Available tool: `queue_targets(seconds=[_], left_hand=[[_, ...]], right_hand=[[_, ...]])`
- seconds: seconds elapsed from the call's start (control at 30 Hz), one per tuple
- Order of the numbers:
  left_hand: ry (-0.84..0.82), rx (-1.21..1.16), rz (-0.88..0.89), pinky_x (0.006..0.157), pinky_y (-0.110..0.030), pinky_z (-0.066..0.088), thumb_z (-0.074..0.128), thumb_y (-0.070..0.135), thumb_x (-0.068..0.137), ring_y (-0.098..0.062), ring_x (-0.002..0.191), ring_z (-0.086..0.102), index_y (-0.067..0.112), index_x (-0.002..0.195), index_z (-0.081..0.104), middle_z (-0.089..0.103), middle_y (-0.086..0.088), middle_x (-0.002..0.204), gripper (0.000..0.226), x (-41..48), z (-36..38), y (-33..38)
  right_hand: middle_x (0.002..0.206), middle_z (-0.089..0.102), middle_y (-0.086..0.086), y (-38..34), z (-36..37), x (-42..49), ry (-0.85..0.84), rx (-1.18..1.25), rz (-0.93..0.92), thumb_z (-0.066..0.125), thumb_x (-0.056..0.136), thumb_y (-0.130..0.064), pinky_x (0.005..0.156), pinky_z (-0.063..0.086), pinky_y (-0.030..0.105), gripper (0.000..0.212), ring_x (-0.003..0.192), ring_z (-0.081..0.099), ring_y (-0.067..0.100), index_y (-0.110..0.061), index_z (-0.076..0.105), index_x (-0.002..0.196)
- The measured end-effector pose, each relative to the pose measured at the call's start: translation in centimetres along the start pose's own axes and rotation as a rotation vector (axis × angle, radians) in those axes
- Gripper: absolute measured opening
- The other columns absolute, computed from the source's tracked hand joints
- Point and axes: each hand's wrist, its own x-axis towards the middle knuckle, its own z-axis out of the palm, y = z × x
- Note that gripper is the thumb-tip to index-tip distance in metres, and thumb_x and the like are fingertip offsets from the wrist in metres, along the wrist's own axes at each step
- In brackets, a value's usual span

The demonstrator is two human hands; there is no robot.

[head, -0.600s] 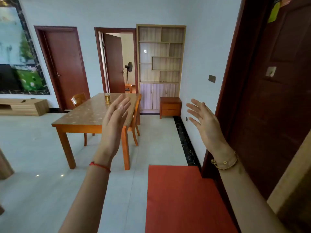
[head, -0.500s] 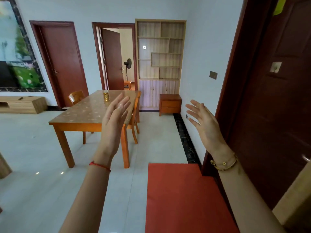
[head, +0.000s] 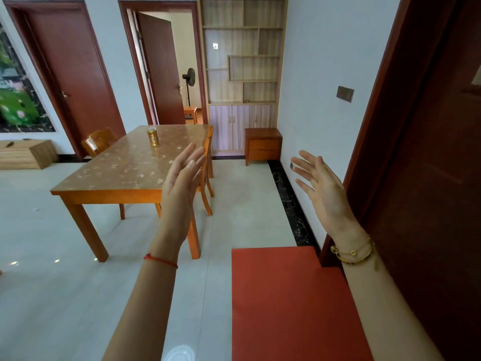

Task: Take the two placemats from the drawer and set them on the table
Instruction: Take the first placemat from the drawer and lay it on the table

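A wooden dining table [head: 114, 175] with a glossy patterned top stands ahead on the left. Against the far wall sits a small orange-brown cabinet with two drawers [head: 263, 145], both closed. No placemats are visible. My left hand [head: 182, 183] is raised in front of the table's near right corner, fingers apart, holding nothing. My right hand [head: 321, 188] is raised to the right near the dark door frame, fingers spread and empty.
A gold tin [head: 153, 138] stands on the table's far part. Wooden chairs [head: 99, 143] sit at the table's left and right sides. A red mat [head: 289, 303] lies on the floor below me. A dark red door [head: 429, 178] fills the right. A tall shelf unit [head: 242, 74] stands behind.
The view has moved forward and tipped down a little, so the table and the drawer cabinet appear closer. Both hands stay raised and empty in the same pose.
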Motion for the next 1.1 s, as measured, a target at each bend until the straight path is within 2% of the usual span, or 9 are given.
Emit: queue_targets(seconds=[0.13,0.4,0.5,0.6,0.73,1.1], left_hand=[[0.008,-0.036,-0.04,0.113,-0.034,0.042,0.047,0.033,0.096,-0.013,0.131,0.057,0.023,0.142,0.048,0.061,0.003,0.14,0.047,2.5,0.2,-2.6],[0.009,-0.097,-0.133,0.118,-0.043,0.036,0.043,0.021,0.1,-0.019,0.134,0.055,0.016,0.143,0.047,0.059,-0.006,0.142,0.044,6.8,1.9,-8.6],[-0.003,-0.085,-0.148,0.117,-0.04,0.038,0.041,0.018,0.104,-0.017,0.133,0.056,0.014,0.144,0.046,0.059,-0.006,0.143,0.041,9.1,3.0,-10.9],[0.003,-0.077,-0.158,0.115,-0.036,0.04,0.045,0.025,0.098,-0.015,0.132,0.056,0.014,0.146,0.046,0.059,-0.004,0.142,0.049,11.8,4.5,-13.3],[-0.006,-0.056,-0.169,0.117,-0.038,0.038,0.046,0.028,0.094,-0.014,0.132,0.056,0.013,0.147,0.044,0.059,-0.003,0.143,0.055,15.5,7.3,-16.5],[0.052,-0.035,-0.224,0.118,-0.038,0.036,0.045,0.028,0.097,-0.013,0.132,0.056,0.015,0.146,0.045,0.06,-0.001,0.142,0.051,24.0,14.3,-25.7]], right_hand=[[0.132,0.061,-0.002,2.3,-0.2,2.6,0.029,0.004,0.033,0.031,0.102,-0.042,0.113,0.036,0.043,0.046,0.126,0.054,0.013,-0.019,0.051,0.137],[0.131,0.062,-0.001,6.6,-2.8,7.8,0.064,0.025,0.079,0.031,0.102,-0.042,0.112,0.037,0.041,0.046,0.124,0.056,0.012,-0.019,0.051,0.137],[0.132,0.061,0.001,7.7,-4.0,10.7,0.062,0.03,0.084,0.029,0.103,-0.041,0.112,0.036,0.042,0.047,0.124,0.055,0.013,-0.018,0.05,0.138],[0.133,0.06,0.002,8.7,-5.4,14.3,0.06,0.03,0.084,0.028,0.103,-0.04,0.113,0.036,0.042,0.047,0.124,0.056,0.013,-0.016,0.049,0.139],[0.132,0.061,0.002,9.8,-7.7,19.3,0.051,0.013,0.092,0.029,0.103,-0.038,0.112,0.036,0.041,0.046,0.124,0.056,0.013,-0.016,0.049,0.139],[0.131,0.062,0.001,14.5,-15.3,32.1,-0.016,-0.004,0.169,0.031,0.103,-0.04,0.112,0.037,0.041,0.047,0.124,0.056,0.011,-0.016,0.049,0.139]])
